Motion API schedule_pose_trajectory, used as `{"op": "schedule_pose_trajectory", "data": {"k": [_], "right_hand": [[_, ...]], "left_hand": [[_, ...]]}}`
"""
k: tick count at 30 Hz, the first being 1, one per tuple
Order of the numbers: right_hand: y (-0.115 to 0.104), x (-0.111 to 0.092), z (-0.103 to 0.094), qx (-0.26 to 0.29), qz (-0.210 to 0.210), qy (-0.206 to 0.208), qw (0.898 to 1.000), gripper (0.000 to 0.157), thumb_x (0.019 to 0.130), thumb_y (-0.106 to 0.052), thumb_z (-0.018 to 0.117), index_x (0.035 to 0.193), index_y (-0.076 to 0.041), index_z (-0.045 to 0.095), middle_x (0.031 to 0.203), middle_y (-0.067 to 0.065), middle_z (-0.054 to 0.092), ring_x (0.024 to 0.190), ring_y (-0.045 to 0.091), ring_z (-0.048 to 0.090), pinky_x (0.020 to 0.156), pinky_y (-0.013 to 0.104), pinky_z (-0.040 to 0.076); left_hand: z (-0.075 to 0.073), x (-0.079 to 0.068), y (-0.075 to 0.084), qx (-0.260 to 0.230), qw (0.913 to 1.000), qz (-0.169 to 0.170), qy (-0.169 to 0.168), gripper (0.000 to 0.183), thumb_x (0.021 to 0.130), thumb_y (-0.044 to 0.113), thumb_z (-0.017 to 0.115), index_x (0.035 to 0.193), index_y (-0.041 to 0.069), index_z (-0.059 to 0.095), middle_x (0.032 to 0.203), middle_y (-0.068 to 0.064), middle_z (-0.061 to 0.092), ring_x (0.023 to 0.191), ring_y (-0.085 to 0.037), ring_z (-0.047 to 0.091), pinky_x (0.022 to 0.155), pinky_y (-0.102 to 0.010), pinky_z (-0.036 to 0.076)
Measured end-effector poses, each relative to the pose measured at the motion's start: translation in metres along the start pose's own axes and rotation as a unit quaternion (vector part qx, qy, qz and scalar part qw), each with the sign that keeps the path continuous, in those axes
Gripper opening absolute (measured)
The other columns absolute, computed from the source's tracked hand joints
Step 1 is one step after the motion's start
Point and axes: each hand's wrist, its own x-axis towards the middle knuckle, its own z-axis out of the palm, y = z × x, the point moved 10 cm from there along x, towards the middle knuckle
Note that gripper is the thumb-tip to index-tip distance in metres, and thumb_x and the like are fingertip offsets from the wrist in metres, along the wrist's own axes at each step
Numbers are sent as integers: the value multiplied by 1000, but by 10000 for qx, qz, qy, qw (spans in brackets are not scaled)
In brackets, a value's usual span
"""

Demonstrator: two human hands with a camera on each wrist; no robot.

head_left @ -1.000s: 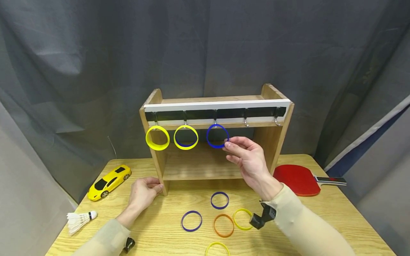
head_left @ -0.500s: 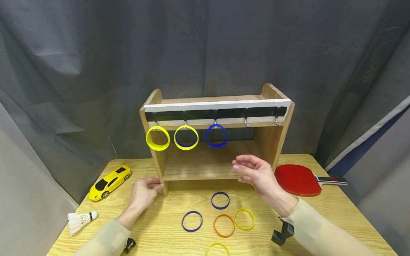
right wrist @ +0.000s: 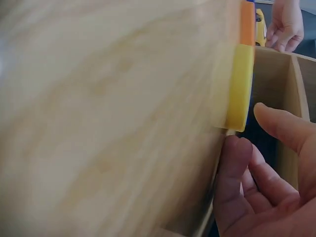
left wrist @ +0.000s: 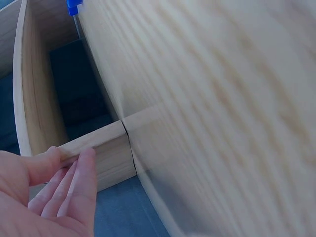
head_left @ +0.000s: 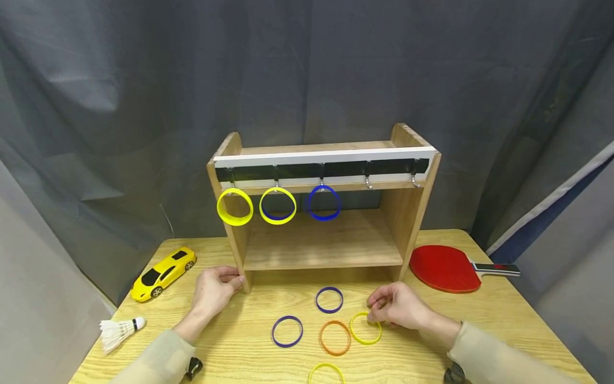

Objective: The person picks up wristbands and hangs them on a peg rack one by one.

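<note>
In the head view my left hand (head_left: 214,290) pinches the lower front of the wooden shelf's (head_left: 323,256) left side panel. The left wrist view shows thumb and fingers on either side of that panel's edge (left wrist: 111,133). My right hand (head_left: 400,306) is low over the table, fingertips at the far right rim of a yellow silicone wristband (head_left: 366,343). In the right wrist view, thumb and index finger stand apart by the yellow band (right wrist: 239,89). An orange wristband (head_left: 336,354) lies just left of it. A blue wristband (head_left: 324,218) hangs on the middle hook.
Yellow bands (head_left: 235,221) hang on the leftmost hook; the second holds a yellow band (head_left: 278,222) and a blue one. Purple-blue bands (head_left: 287,345) and another yellow one (head_left: 326,365) lie in front. A toy car (head_left: 164,273), shuttlecock (head_left: 120,332) and red paddle (head_left: 443,268) lie at the sides.
My right hand has let go of the blue wristband at the middle hook and come down to the yellow wristband on the table. My left hand has stayed on the shelf.
</note>
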Motion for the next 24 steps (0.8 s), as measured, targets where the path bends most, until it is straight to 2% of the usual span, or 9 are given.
{"op": "schedule_pose_trajectory", "data": {"k": [4, 9, 17, 24], "right_hand": [[1, -1, 3, -310, -144, -102, 9994, 25, 85, -5, 93, 105, 4, 81, 86, 7, 79, 68, 5, 63, 55, 22, 53], [-1, -1, 6, -502, -122, -194, 9985, 19, 83, -4, 93, 98, 1, 82, 80, 7, 79, 62, 9, 65, 52, 23, 55], [0, -2, 7, -675, 9, -212, 9975, 12, 85, -1, 92, 90, -2, 81, 75, 5, 77, 59, 13, 64, 52, 26, 57], [0, -1, 8, -720, -87, -228, 9971, 11, 87, -1, 91, 85, -4, 80, 71, 3, 76, 58, 12, 64, 52, 26, 58]], "left_hand": [[0, 0, 0, 3, 10000, -5, -20, 22, 99, 12, 85, 118, 1, 85, 103, -14, 89, 85, -19, 85, 66, -20, 59], [0, -1, 0, 24, 10000, 4, -13, 22, 99, 12, 85, 118, 1, 85, 103, -14, 89, 85, -19, 85, 66, -20, 58], [-1, 0, 0, 86, 10000, 19, 7, 22, 99, 14, 85, 118, 2, 85, 103, -13, 89, 85, -17, 85, 66, -20, 59], [-1, 0, 1, 150, 9999, 33, 17, 22, 98, 14, 86, 117, 3, 86, 102, -11, 89, 82, -13, 83, 67, -20, 57]]}}
